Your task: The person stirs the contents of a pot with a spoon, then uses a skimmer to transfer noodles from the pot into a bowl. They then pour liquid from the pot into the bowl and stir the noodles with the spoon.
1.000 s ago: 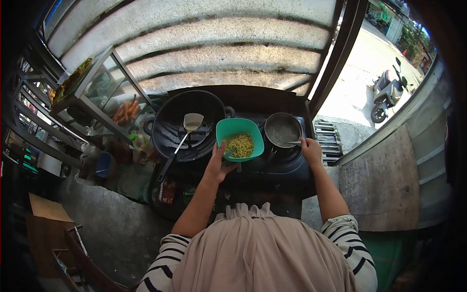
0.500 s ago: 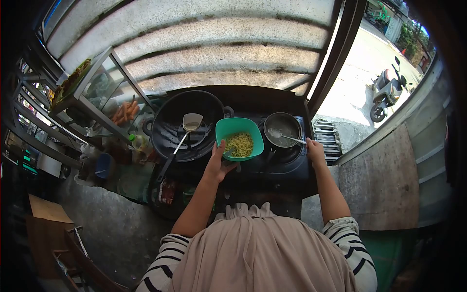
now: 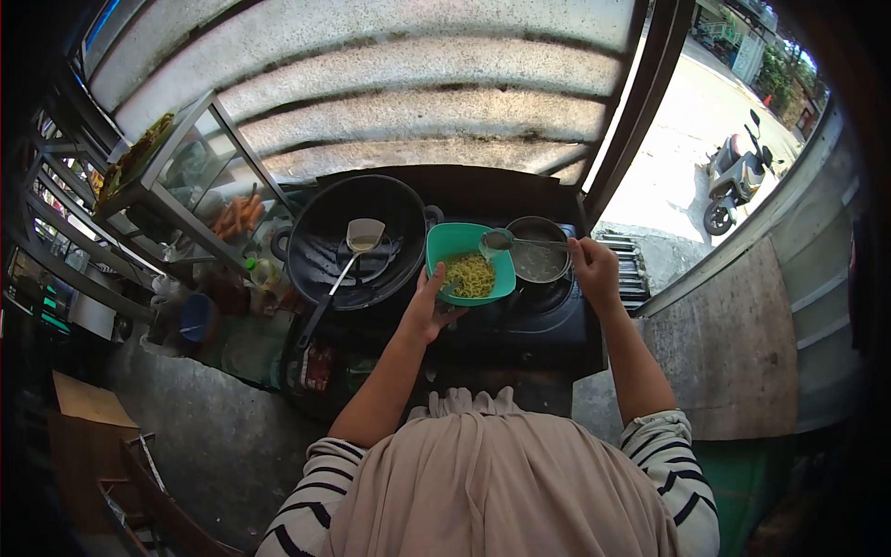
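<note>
My left hand point(image 3: 430, 309) grips a green bowl point(image 3: 449, 243) by its near left side, above the stove. Yellow noodles point(image 3: 471, 276) lie in the bowl. In my right hand point(image 3: 596, 269) is the handle of a ladle point(image 3: 498, 240), its head tipped over the bowl's right rim, with what looks like liquid running from it. Just right of the bowl, a small pot point(image 3: 541, 262) of cloudy liquid stands on a burner, partly behind the ladle's handle.
A large black wok point(image 3: 320, 232) with a spatula point(image 3: 363, 238) resting in it sits on the left of the stove point(image 3: 538, 327). Farther left, a glass display case point(image 3: 201, 167) holds carrots point(image 3: 238, 216). A scooter point(image 3: 736, 176) stands outside on the right.
The ladle has come up out of the pot and over the bowl's right side. My left hand has shifted the bowl slightly right, towards the pot.
</note>
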A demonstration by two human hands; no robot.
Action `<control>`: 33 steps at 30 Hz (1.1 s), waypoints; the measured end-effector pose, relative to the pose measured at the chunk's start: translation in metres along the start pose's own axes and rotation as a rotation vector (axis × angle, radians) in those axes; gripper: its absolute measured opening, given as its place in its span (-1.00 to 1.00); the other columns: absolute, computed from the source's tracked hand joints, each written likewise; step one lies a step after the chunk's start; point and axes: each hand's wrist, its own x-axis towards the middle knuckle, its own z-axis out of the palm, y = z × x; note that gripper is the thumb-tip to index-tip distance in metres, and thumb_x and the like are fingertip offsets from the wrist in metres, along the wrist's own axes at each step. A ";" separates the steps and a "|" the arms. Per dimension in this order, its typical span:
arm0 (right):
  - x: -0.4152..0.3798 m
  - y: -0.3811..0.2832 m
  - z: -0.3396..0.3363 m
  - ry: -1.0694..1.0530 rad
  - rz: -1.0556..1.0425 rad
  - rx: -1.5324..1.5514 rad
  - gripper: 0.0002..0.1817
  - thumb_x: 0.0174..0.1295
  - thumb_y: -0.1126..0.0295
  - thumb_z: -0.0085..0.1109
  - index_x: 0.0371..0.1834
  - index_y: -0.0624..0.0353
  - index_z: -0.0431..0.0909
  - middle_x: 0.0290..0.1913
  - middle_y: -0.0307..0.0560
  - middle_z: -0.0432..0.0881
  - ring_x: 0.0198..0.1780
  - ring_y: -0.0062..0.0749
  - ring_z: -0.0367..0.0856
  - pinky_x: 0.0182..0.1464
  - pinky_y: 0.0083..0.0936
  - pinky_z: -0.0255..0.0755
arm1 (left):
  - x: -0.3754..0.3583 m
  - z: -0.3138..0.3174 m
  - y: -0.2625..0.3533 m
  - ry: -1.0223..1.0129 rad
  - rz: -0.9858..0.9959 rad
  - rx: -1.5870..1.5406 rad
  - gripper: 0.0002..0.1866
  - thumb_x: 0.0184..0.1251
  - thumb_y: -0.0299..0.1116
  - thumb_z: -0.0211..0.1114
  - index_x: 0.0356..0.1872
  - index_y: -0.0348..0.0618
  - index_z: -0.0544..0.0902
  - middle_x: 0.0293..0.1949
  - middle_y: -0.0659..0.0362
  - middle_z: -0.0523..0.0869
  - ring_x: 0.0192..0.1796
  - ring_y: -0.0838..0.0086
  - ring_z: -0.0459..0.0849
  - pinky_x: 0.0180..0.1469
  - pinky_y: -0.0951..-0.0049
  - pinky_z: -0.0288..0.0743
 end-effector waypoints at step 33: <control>-0.013 0.137 0.041 0.005 0.360 -0.168 -0.51 0.31 0.02 0.09 -0.52 0.24 0.67 -0.57 0.04 0.64 -0.47 -0.13 0.65 -0.33 -0.24 0.43 | -0.014 -0.014 0.007 0.035 0.023 -0.025 -0.27 0.30 0.19 0.24 0.39 0.18 0.19 0.29 0.10 0.34 0.28 0.17 0.42 0.21 0.04 0.44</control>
